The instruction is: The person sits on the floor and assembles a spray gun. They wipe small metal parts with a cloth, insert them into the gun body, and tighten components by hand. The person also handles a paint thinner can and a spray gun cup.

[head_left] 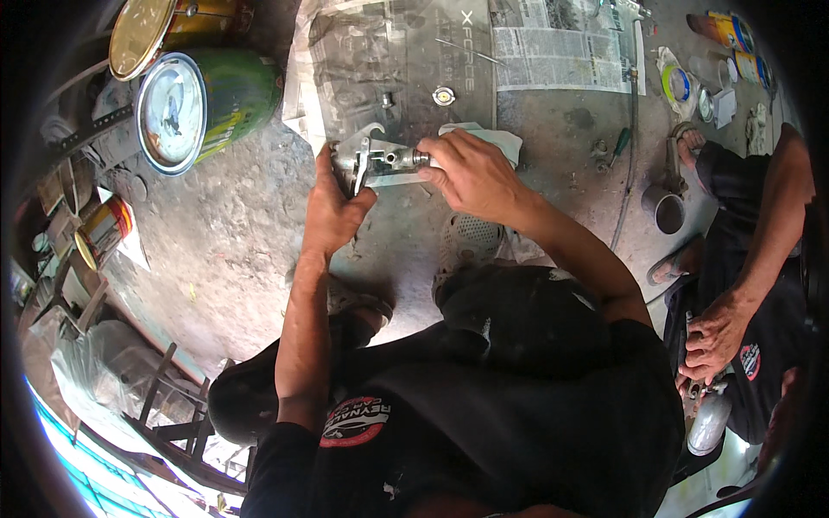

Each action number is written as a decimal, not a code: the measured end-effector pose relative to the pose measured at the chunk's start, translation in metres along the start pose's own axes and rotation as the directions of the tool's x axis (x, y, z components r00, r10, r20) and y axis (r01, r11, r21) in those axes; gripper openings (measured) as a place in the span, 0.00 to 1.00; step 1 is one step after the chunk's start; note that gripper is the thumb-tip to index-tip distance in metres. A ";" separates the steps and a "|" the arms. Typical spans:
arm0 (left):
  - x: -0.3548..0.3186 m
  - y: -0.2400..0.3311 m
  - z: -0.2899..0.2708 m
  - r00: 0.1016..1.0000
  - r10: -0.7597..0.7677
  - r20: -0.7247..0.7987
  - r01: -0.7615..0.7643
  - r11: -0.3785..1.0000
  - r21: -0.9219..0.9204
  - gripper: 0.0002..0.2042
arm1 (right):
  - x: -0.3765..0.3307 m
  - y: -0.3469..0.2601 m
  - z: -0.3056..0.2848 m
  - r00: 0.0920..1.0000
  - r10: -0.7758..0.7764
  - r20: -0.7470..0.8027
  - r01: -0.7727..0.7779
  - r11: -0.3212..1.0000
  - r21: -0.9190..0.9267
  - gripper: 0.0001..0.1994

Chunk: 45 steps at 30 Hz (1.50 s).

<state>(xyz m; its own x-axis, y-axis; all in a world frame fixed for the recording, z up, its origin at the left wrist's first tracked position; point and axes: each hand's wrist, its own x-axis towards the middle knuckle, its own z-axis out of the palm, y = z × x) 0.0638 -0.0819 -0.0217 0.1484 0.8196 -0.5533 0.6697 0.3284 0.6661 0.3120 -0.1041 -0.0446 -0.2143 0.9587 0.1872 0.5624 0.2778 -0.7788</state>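
My left hand (332,207) grips the handle end of a grey metal spray gun body (380,161), held just above the concrete floor. My right hand (471,173) pinches the front end of the same gun, with a white rag (492,138) under its fingers. A small round metal cap (444,96) and a little fitting (388,100) lie on the dark sheet (406,52) just beyond the gun. A round perforated metal piece (471,233) rests on the floor below my right wrist.
Two large paint cans (186,104) stand at the left, a smaller tin (102,231) further left. Newspaper (561,43) covers the floor at the top. Another person sits at the right, a hand (712,341) on a metal cup (710,421). A screwdriver (620,145), hose (630,155) and tape rolls (680,85) lie nearby.
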 end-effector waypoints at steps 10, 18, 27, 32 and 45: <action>0.000 0.034 -0.011 1.000 0.017 0.001 -0.017 0.989 0.145 0.44 | -0.005 0.002 0.005 0.415 0.476 0.775 -0.841 -0.124 0.526 0.25; -0.001 0.009 0.001 0.984 0.178 -0.016 -0.177 0.982 0.058 0.44 | -0.013 -0.005 0.010 0.992 -0.111 -0.054 0.089 0.947 -0.308 0.13; -0.002 0.026 -0.008 0.986 0.168 -0.021 -0.168 0.986 0.014 0.43 | -0.009 -0.031 -0.008 0.873 0.462 0.158 -0.488 0.837 0.249 0.19; 0.003 0.015 -0.007 0.987 0.124 0.101 -0.131 0.989 0.065 0.44 | -0.022 -0.045 -0.012 0.981 0.105 0.165 -0.035 0.925 -0.379 0.17; 0.009 -0.005 -0.022 0.974 0.208 0.094 -0.214 0.975 0.060 0.43 | -0.020 -0.064 0.009 0.984 0.130 0.122 -0.084 0.943 -0.322 0.14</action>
<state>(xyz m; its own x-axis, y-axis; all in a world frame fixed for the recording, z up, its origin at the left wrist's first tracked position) 0.0456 -0.0659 -0.0193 0.3520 0.8225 -0.4468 0.6646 0.1165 0.7381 0.2733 -0.1418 -0.0034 -0.2354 0.9718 0.0102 0.8053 0.2009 -0.5577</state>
